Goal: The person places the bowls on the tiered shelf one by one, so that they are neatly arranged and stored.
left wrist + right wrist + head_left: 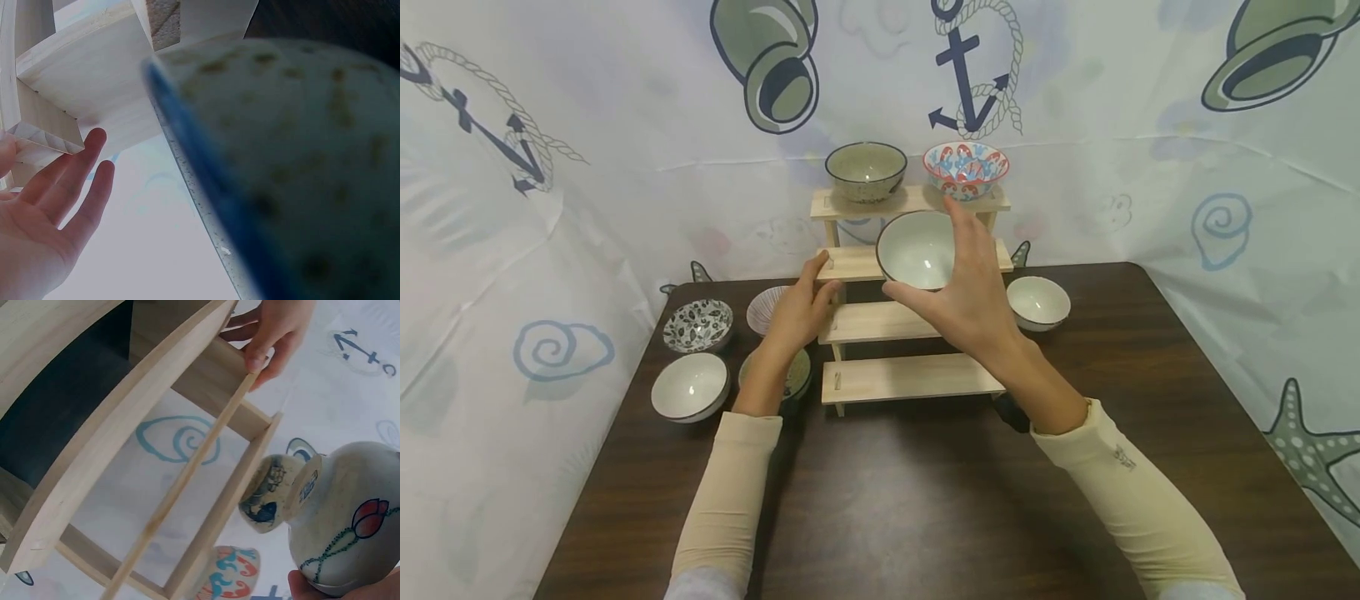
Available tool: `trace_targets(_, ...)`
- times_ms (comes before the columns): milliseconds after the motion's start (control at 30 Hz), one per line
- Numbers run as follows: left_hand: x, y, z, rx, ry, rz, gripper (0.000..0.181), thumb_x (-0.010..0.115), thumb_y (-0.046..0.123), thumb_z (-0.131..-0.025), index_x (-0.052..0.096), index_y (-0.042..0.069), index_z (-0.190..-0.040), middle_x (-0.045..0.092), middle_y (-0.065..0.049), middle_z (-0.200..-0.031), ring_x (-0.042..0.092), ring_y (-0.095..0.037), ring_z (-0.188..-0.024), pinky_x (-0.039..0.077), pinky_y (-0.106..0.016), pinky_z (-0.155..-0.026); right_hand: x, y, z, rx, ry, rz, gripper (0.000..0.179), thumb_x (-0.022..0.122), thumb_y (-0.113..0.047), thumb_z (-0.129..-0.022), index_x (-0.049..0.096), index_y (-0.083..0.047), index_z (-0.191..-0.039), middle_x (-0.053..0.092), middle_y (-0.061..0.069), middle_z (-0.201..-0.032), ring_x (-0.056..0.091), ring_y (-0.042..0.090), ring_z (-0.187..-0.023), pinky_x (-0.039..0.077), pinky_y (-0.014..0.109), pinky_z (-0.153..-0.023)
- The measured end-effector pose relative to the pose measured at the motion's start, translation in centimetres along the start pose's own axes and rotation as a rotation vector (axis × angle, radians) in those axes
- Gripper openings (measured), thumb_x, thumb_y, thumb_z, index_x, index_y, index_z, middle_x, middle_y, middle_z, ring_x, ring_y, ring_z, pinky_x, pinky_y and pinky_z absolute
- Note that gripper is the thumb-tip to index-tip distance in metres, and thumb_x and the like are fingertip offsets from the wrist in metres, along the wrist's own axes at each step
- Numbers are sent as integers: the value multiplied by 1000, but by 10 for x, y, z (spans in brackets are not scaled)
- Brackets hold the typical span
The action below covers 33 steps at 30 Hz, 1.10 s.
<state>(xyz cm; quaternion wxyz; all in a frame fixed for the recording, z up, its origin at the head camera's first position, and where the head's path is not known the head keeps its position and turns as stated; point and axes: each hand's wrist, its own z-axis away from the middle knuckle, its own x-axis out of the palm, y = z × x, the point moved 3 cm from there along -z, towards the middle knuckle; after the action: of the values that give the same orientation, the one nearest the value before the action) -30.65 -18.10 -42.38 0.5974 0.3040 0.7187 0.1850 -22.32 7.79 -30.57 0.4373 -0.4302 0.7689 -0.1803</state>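
My right hand (973, 292) holds a white bowl (916, 250) with a dark rim in front of the second-highest step of a wooden tiered rack (917, 379). Thumb and fingers span the bowl, and its inside faces the head camera. A red tulip is painted on the outside of this bowl (350, 512) in the right wrist view. At the rack's left side my left hand (797, 312) pinches the end of that same step. In the right wrist view the left thumb lies on the board's edge, with the other fingers behind.
On the top step stand a grey-green bowl (866, 171) and a red-and-blue patterned bowl (966, 169). Left of the rack are a floral bowl (697, 325), a white bowl (690, 387), a striped bowl (763, 310) and a green bowl (797, 375). A small white bowl (1038, 302) sits right.
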Motion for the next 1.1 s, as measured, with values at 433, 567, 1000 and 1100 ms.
trace_targets(433, -1, 0, 1, -2, 11, 18, 64, 47, 47, -109, 24, 26, -165, 64, -29, -137, 69, -49, -111, 53, -62, -95, 19, 16, -7, 25, -9, 6, 111, 92, -43, -72, 30, -21, -162, 43, 16, -156, 45, 32, -139, 46, 55, -108)
trace_targets(567, -1, 1, 1, 9, 15, 9, 65, 48, 47, -108, 25, 24, -165, 61, -30, -140, 65, -51, -118, 51, -63, -99, 24, 18, -12, 33, -12, -9, 111, 91, -43, -72, 29, -23, -162, 45, 15, -154, 46, 32, -135, 47, 54, -105)
trace_targets(1000, 0, 0, 1, 23, 13, 15, 65, 47, 49, -108, 25, 24, -165, 59, -28, -144, 62, -50, -125, 48, -64, -104, 41, 20, -20, 75, -51, 35, 112, 90, -47, -73, 31, -9, -160, 42, 18, -157, 40, 35, -144, 44, 55, -112)
trace_targets(1100, 0, -1, 0, 22, 19, 11, 65, 47, 48, -108, 26, 24, -165, 58, -28, -145, 61, -50, -125, 48, -65, -104, 43, 20, -22, 74, -49, 46, 111, 90, -46, -73, 32, -8, -160, 42, 19, -157, 40, 36, -144, 43, 54, -113)
